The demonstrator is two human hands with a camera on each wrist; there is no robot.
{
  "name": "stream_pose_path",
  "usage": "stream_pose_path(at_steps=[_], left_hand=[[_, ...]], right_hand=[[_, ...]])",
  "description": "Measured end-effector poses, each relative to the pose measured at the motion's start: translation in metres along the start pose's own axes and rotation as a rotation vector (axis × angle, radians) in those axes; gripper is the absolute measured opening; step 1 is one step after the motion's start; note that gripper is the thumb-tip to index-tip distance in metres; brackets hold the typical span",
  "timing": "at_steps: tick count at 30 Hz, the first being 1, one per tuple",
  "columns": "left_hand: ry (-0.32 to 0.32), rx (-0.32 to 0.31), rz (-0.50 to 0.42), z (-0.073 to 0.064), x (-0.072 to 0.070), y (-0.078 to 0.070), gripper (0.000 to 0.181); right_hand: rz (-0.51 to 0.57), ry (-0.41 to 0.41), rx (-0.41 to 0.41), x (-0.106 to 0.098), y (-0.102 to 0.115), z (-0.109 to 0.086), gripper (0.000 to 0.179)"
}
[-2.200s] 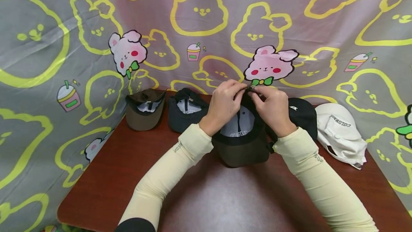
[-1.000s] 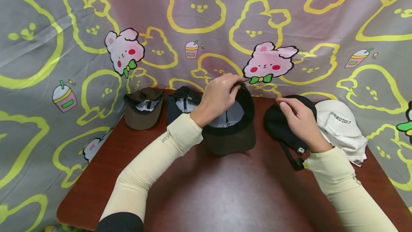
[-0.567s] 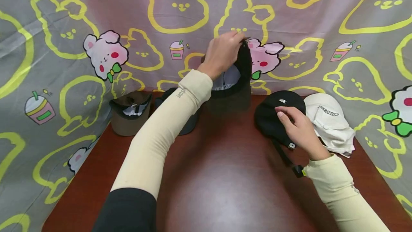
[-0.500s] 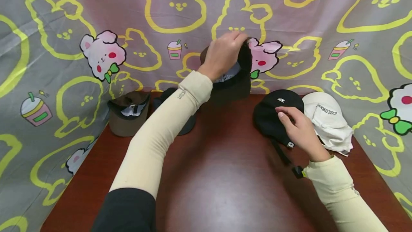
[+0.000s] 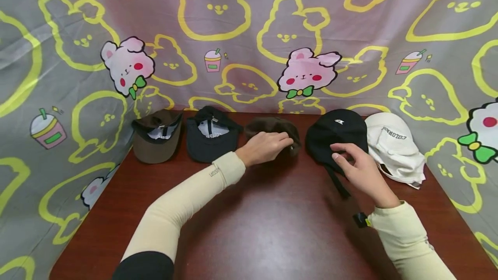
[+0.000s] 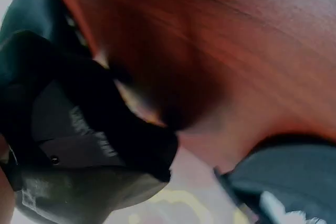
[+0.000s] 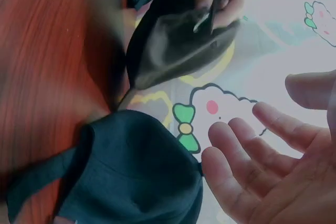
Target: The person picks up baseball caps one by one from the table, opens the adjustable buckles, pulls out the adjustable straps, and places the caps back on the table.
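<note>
My left hand [image 5: 264, 147] pinches the rear edge of a dark brown baseball cap [image 5: 268, 124] at the back middle of the table. In the right wrist view the same cap [image 7: 178, 51] hangs from the fingers. The left wrist view looks into its dark lining [image 6: 58, 124]. My right hand [image 5: 359, 172] holds nothing; its fingers are loosely bent, over the near side of a black cap [image 5: 324, 137] with a small white logo. That cap's strap [image 5: 337, 182] trails toward the table's front.
To the left lie a navy cap [image 5: 210, 152] and another brown cap [image 5: 157, 146], both with linings facing up. A white cap [image 5: 397, 141] lies at the far right. Patterned cloth [image 5: 249, 16] stands behind the reddish-brown table [image 5: 249, 228].
Both hands pinched the brown cap's back strap earlier. The right hand let go and moved right; the left lifted the cap, turned it over and brought it down at the back.
</note>
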State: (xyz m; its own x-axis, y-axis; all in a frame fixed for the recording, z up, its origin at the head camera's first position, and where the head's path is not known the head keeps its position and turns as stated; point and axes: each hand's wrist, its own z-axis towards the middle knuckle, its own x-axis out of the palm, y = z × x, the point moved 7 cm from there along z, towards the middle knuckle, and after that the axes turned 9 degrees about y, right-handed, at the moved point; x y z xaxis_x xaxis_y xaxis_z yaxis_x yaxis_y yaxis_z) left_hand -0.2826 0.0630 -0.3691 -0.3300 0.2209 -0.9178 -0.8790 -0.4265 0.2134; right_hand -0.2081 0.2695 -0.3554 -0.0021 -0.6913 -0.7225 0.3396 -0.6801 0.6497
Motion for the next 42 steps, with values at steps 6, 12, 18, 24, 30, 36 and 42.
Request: stream_pose_path(at_steps=[6, 12, 18, 24, 30, 36, 42], left_hand=[[0.019, -0.009, -0.034, -0.002, 0.03, 0.003, 0.02], [0.244, -0.085, -0.072, -0.006, 0.049, -0.006, 0.024], [0.364, -0.08, -0.127, -0.015, 0.036, -0.027, 0.053], [0.145, -0.102, -0.246, -0.04, 0.003, -0.014, 0.024], [0.121, -0.395, -0.417, -0.078, -0.009, 0.044, 0.02], [0.357, -0.777, -0.556, -0.131, -0.001, 0.115, 0.036], [0.237, -1.06, -0.472, -0.168, 0.001, 0.158, 0.031]], right_hand=[[-0.012, 0.045, -0.005, 0.014, 0.001, 0.003, 0.026], [-0.044, 0.06, 0.011, 0.017, -0.004, 0.003, 0.026], [-0.062, 0.083, 0.016, 0.019, -0.012, -0.001, 0.027], [-0.067, 0.067, 0.007, 0.018, -0.016, -0.002, 0.027], [-0.091, 0.064, 0.007, 0.02, -0.017, -0.003, 0.026], [-0.085, 0.072, -0.009, 0.022, -0.014, -0.003, 0.027], [-0.094, 0.103, 0.005, 0.026, -0.014, -0.003, 0.028]])
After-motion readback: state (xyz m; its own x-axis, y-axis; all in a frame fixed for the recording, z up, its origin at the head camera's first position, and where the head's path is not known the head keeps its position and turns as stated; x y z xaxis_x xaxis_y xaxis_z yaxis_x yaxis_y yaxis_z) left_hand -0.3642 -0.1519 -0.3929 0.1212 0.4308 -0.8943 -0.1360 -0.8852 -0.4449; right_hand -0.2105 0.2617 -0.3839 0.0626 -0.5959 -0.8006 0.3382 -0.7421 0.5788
